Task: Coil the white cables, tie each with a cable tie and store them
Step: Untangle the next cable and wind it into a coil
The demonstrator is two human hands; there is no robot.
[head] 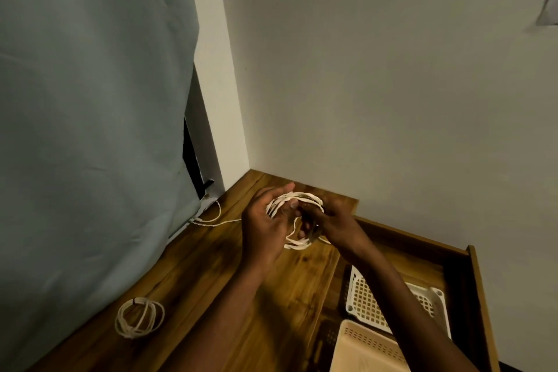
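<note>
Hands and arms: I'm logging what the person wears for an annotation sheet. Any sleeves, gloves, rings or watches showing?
Both arms are bare as far as the frame shows: no sleeve is in view. The left hand and right hand are ungloved. No watch or bracelet shows on either wrist. The picture is dim and slightly blurred, so a thin ring could not be ruled out, though none is visible.
</note>
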